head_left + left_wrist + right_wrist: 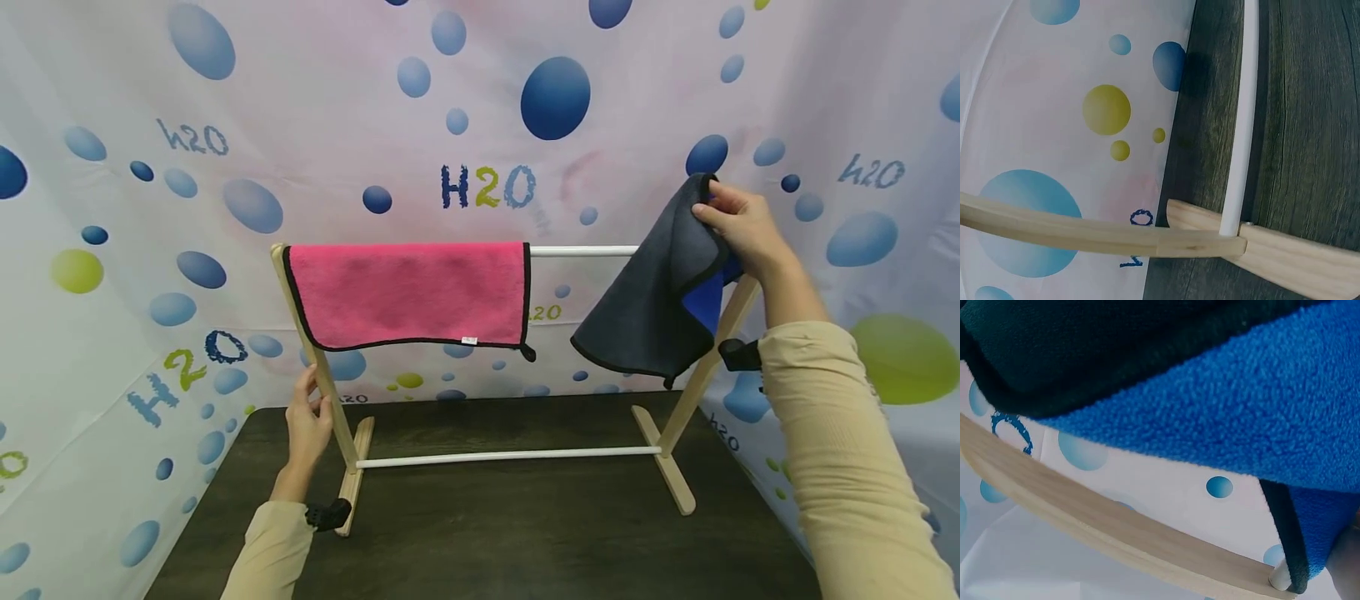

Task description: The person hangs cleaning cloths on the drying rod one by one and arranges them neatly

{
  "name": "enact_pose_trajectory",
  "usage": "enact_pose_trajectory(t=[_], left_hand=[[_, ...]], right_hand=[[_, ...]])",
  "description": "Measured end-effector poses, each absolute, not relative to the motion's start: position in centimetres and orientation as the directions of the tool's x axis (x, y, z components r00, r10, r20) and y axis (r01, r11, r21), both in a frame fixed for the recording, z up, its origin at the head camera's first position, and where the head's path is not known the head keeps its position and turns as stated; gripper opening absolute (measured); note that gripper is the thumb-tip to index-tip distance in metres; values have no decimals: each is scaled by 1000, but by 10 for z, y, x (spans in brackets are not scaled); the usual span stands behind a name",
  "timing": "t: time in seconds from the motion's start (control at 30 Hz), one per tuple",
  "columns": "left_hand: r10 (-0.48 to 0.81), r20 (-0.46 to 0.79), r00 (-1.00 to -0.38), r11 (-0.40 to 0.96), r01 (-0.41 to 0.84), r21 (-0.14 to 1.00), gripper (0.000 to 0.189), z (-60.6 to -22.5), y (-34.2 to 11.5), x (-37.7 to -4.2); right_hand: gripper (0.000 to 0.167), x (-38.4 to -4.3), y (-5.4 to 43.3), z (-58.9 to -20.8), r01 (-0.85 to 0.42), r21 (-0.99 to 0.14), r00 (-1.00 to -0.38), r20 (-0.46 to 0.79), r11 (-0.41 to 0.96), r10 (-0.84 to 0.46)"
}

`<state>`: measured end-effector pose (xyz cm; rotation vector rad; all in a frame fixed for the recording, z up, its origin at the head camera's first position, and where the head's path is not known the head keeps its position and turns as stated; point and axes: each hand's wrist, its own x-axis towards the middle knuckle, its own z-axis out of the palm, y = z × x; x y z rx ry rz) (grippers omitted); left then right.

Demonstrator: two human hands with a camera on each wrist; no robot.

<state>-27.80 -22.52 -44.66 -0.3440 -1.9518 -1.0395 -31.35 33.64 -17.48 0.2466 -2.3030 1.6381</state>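
My right hand (746, 225) pinches the upper edge of a towel (645, 292), grey on one side and blue on the other, at the rack's right end. The towel hangs in loose folds from the fingers; its blue pile (1229, 412) fills much of the right wrist view. A pink towel (412, 296) with black edging lies over the left part of the top rail. Beside the left post (330, 392) of the wooden rack is my left hand (307, 421), its fingers loosely bent and holding nothing; whether it touches the post I cannot tell.
The rack's white top rail (581, 251) shows between the towels, and a white lower rail (510, 456) joins its feet. It stands on a dark wooden table (525, 533). A curtain (300, 125) with printed bubbles hangs behind and at both sides.
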Motion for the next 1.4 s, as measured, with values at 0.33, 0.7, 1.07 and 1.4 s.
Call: enact_pose_trajectory(t=[0.33,0.7,1.07,1.4], left_hand=[[-260,789,-557,569,571,591,55,-452,-212,-274],[-317,810,-493,577,578,577,44,-441,-181,-243],[-95,854,-511,469,734,491,45,-443,-123,-243],[88,817,-570,303,797,523,44,-441,-64,-248]], right_hand=[[57,-314,338,-174,-286,-872,-946,323,398,30],[51,-314,336,-174,-300,-864,-942,336,404,19],[53,-313,334,-174,-286,-857,-945,327,428,24],[56,-312,336,-173,-282,-860,-946,324,425,27]])
